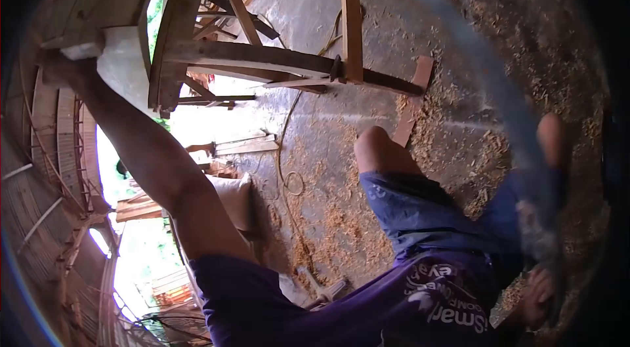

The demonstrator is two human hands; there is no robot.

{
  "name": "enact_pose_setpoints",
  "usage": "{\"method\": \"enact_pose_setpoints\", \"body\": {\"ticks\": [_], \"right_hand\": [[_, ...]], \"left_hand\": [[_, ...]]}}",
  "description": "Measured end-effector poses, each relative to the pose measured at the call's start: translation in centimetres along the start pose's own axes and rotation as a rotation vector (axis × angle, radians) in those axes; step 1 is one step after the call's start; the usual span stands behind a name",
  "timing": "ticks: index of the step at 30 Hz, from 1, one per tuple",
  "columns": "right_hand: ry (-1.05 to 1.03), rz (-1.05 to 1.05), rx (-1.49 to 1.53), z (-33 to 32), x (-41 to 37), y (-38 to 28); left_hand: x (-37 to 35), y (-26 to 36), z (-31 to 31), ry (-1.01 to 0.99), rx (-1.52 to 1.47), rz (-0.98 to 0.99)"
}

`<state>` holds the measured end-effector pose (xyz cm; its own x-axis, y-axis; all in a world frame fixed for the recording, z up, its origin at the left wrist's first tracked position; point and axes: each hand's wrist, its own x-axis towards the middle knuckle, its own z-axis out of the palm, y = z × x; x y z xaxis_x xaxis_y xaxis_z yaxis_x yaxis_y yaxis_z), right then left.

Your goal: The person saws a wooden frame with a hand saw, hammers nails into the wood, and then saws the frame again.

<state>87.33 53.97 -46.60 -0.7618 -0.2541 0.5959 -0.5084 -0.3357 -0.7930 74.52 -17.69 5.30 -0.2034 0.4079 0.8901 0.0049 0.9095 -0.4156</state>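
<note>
My left arm stretches up to the left, and my left hand (69, 70) is raised against the wooden boards there. Its fingers look closed at a small whitish piece (83, 51), whose kind I cannot make out. A pale flat panel (126, 61) is beside that hand. Low on the right, my right hand (538, 293) has its fingers curled at the lower end of a long blue-grey strip (499, 78). That strip runs up through the view, very close and blurred; its kind does not show.
A wooden frame of beams (262, 57) stands at the upper middle. Wood shavings (335, 222) litter the concrete floor (400, 25), where a cable (283, 143) also lies. A flat wooden strip (415, 101) is near my knee. A pale sack (233, 199) stands left of the cable.
</note>
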Motion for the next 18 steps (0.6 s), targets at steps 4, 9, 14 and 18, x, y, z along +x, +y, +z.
{"method": "enact_pose_setpoints", "body": {"ticks": [4, 9, 14, 18], "right_hand": [[0.023, 0.007, -0.118, -2.4, 0.7, 2.3], [-0.025, 0.008, -0.259, -1.1, 2.3, 8.3], [-0.24, 0.048, -0.644, -1.6, 4.0, 10.6], [-0.448, 0.114, -1.025, -2.9, 4.7, 11.7]], "left_hand": [[0.4, 6.8, 0.1, -0.166, -0.083, -0.181], [0.2, 13.6, -0.6, 0.106, -0.528, -0.603], [-0.8, 13.0, -0.9, 0.004, -0.347, -0.49], [-2.2, 12.3, -1.9, -0.005, -0.169, -0.403]]}}
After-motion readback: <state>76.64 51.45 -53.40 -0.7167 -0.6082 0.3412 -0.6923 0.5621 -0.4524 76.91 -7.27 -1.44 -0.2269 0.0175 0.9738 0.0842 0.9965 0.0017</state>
